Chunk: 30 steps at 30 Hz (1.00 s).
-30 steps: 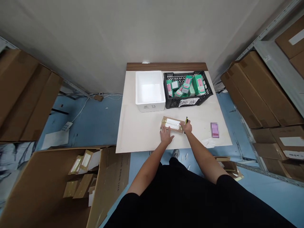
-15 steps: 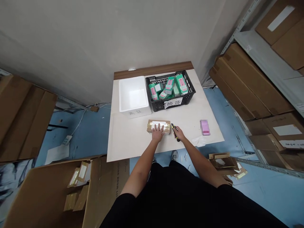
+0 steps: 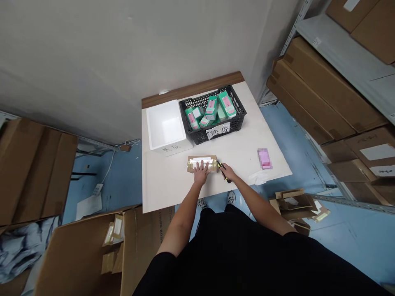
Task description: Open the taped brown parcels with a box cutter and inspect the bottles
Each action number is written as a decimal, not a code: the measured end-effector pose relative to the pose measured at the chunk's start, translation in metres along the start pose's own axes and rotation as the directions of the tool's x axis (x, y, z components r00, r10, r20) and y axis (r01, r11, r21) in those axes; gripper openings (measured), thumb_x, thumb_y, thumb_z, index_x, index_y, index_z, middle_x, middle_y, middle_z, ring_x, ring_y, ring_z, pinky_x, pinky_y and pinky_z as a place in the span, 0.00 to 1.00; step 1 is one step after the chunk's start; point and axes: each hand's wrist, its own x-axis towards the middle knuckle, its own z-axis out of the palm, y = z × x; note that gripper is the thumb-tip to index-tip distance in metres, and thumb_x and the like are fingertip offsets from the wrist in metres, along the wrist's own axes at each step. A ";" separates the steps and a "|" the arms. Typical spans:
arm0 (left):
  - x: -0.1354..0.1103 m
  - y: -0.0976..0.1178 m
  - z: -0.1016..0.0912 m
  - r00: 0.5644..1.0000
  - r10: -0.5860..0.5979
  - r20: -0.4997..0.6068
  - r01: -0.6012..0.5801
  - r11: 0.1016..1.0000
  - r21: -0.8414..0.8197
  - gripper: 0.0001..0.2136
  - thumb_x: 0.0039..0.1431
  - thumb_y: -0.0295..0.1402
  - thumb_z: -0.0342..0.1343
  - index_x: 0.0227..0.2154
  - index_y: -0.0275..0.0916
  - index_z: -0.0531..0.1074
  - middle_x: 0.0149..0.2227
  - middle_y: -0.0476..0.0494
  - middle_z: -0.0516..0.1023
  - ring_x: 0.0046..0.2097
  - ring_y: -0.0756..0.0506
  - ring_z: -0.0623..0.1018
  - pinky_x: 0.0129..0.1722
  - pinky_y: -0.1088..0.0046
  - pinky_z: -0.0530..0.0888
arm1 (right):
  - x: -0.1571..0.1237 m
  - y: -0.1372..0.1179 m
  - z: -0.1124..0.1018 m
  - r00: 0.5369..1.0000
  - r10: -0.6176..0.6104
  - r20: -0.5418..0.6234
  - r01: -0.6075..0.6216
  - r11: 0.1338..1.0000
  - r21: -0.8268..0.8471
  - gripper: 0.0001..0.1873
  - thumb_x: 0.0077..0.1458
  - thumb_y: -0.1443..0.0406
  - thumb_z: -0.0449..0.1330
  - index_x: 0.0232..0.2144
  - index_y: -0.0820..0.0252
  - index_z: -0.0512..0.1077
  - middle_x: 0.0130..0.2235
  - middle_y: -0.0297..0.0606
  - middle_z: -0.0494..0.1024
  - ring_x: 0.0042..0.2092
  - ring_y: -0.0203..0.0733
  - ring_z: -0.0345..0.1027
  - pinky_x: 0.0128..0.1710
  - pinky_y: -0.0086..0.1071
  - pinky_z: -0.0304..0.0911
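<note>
A small taped cardboard box (image 3: 212, 163) with a white label lies near the front of the white-topped table (image 3: 160, 185). My left hand (image 3: 200, 174) rests on it with fingers spread, pressing the label side. In my right hand (image 3: 227, 171) is a black and yellow utility knife (image 3: 227, 180), its tip at the right end of the box. Whether the blade touches the tape I cannot make out. Behind the box stand a white foam box (image 3: 168, 125) and a black plastic crate (image 3: 200, 136) holding several green and pink cartons (image 3: 211, 107).
A pink blurred item (image 3: 264, 159) and a crumpled white plastic piece (image 3: 259, 177) lie at the table's right. Below left stands a large open carton (image 3: 77, 246) with small boxes inside. Shelves (image 3: 339, 45) of cartons line the right; opened boxes (image 3: 290, 205) lie on the floor.
The view has turned slightly. The knife tip has come closer to the right end of the cardboard box. My left hand stays on top of the box.
</note>
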 end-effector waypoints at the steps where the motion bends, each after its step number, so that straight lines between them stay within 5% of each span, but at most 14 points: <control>1: 0.000 0.000 0.000 1.000 -0.001 0.002 0.001 1.000 0.001 0.31 0.77 0.46 0.43 0.79 0.51 0.48 0.81 0.43 0.40 0.80 0.28 0.42 0.75 0.39 0.50 | -0.002 0.001 -0.001 1.000 0.014 0.013 -0.014 1.000 -0.009 0.12 0.72 0.59 0.53 0.54 0.53 0.67 0.19 0.20 0.68 0.17 0.35 0.63 0.20 0.24 0.63; 7: -0.002 0.002 -0.006 1.000 -0.006 0.016 0.006 1.000 0.007 0.31 0.76 0.46 0.43 0.79 0.52 0.48 0.81 0.42 0.41 0.80 0.28 0.43 0.74 0.38 0.52 | -0.015 0.006 -0.026 0.992 0.051 0.118 -0.032 0.988 -0.152 0.09 0.69 0.58 0.59 0.47 0.53 0.70 0.18 0.20 0.66 0.16 0.34 0.60 0.18 0.24 0.60; 10: -0.002 0.002 -0.017 1.000 0.006 0.028 -0.006 1.000 0.019 0.32 0.75 0.47 0.45 0.78 0.52 0.50 0.81 0.42 0.44 0.79 0.28 0.46 0.73 0.40 0.55 | -0.020 0.007 -0.028 1.000 0.004 -0.006 -0.005 0.994 -0.109 0.11 0.69 0.55 0.57 0.48 0.52 0.69 0.19 0.21 0.67 0.17 0.35 0.62 0.19 0.24 0.60; 16: 0.017 -0.022 -0.054 0.996 0.080 -0.044 -0.081 0.997 -0.016 0.38 0.70 0.57 0.51 0.77 0.47 0.57 0.77 0.37 0.59 0.75 0.28 0.57 0.72 0.47 0.61 | -0.006 0.000 0.042 0.934 0.018 -0.357 -0.033 0.999 -0.036 0.24 0.61 0.49 0.65 0.54 0.50 0.65 0.31 0.28 0.78 0.24 0.38 0.72 0.24 0.28 0.67; 20: 0.030 -0.048 -0.067 0.999 0.042 0.019 -0.042 0.999 -0.016 0.32 0.75 0.48 0.43 0.78 0.46 0.53 0.80 0.38 0.50 0.78 0.30 0.48 0.73 0.44 0.56 | 0.014 -0.002 0.078 0.870 0.035 -0.492 -0.102 0.989 -0.109 0.27 0.60 0.49 0.66 0.56 0.50 0.63 0.40 0.35 0.82 0.34 0.44 0.78 0.28 0.30 0.70; 23: 0.021 -0.059 -0.064 1.000 -0.021 0.020 0.021 0.999 -0.029 0.30 0.75 0.45 0.41 0.77 0.46 0.55 0.79 0.38 0.50 0.77 0.29 0.50 0.71 0.43 0.58 | 0.033 -0.012 0.076 0.838 0.057 -0.542 -0.194 0.960 -0.200 0.30 0.59 0.49 0.67 0.56 0.50 0.62 0.45 0.40 0.82 0.42 0.48 0.81 0.33 0.33 0.72; 27: -0.015 -0.055 -0.046 0.985 -0.173 -0.012 0.173 0.984 -0.050 0.28 0.75 0.41 0.42 0.73 0.39 0.61 0.69 0.26 0.65 0.66 0.27 0.68 0.63 0.45 0.69 | 0.070 -0.050 0.064 0.842 0.040 -0.538 -0.251 0.912 -0.325 0.33 0.59 0.48 0.69 0.59 0.53 0.62 0.48 0.47 0.82 0.47 0.54 0.81 0.36 0.35 0.72; 30: -0.044 -0.046 -0.030 0.994 -0.106 0.034 0.108 0.990 -0.088 0.27 0.76 0.37 0.40 0.74 0.39 0.58 0.61 0.28 0.71 0.57 0.33 0.75 0.56 0.53 0.74 | 0.095 -0.083 0.064 0.857 -0.004 -0.516 -0.242 0.880 -0.408 0.32 0.60 0.50 0.69 0.59 0.56 0.63 0.47 0.49 0.83 0.47 0.55 0.80 0.38 0.37 0.72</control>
